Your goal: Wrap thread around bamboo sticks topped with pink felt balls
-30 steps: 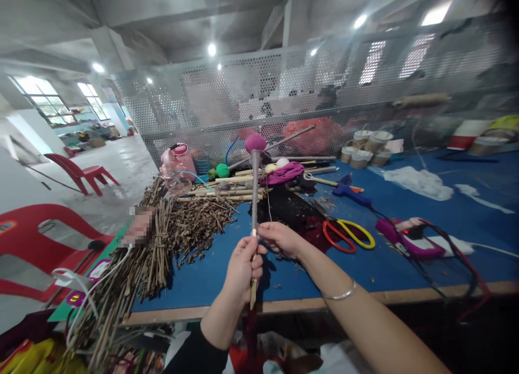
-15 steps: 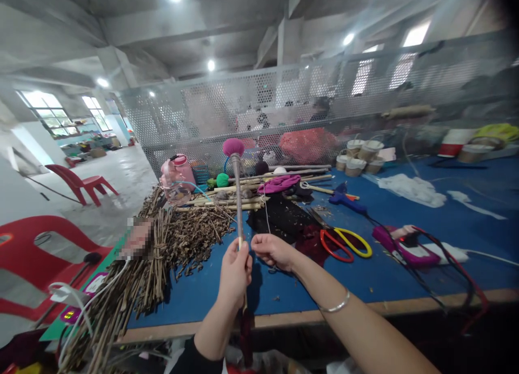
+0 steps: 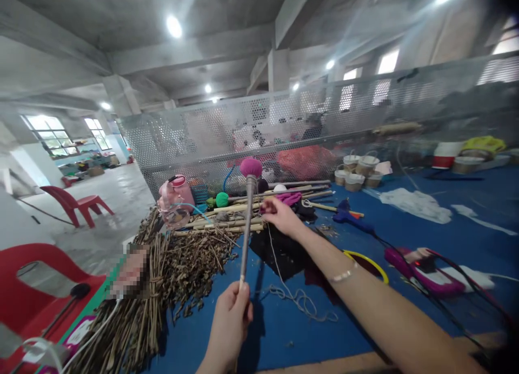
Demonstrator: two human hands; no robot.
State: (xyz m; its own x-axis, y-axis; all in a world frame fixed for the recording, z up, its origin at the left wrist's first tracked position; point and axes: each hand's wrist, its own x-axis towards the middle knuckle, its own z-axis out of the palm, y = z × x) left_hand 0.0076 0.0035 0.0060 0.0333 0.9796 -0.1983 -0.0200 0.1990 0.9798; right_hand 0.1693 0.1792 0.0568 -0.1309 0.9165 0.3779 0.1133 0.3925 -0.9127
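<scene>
My left hand (image 3: pixel 231 322) is closed round the lower end of a thin stick (image 3: pixel 246 233) held upright over the blue table (image 3: pixel 425 222). A magenta fuzzy ball (image 3: pixel 251 167) caps the stick's top. My right hand (image 3: pixel 279 214) reaches forward past the stick, fingers pinched on a pale string (image 3: pixel 284 285) near the stick's upper part. The string trails down from that hand into a loose heap on the table.
A heap of dry twigs (image 3: pixel 170 266) covers the table's left side. Bamboo sticks (image 3: pixel 243 206), a pink jug (image 3: pixel 176 198), yarn balls, a blue glue gun (image 3: pixel 348 217), yellow-handled scissors (image 3: pixel 371 263), a purple tool with cables (image 3: pixel 417 260) and cups (image 3: pixel 357 174) lie about. Red chairs (image 3: pixel 77 204) stand left.
My right hand has left the spot beside my left hand and moved up and forward along the stick, drawing the string with it. The view tilted upward.
</scene>
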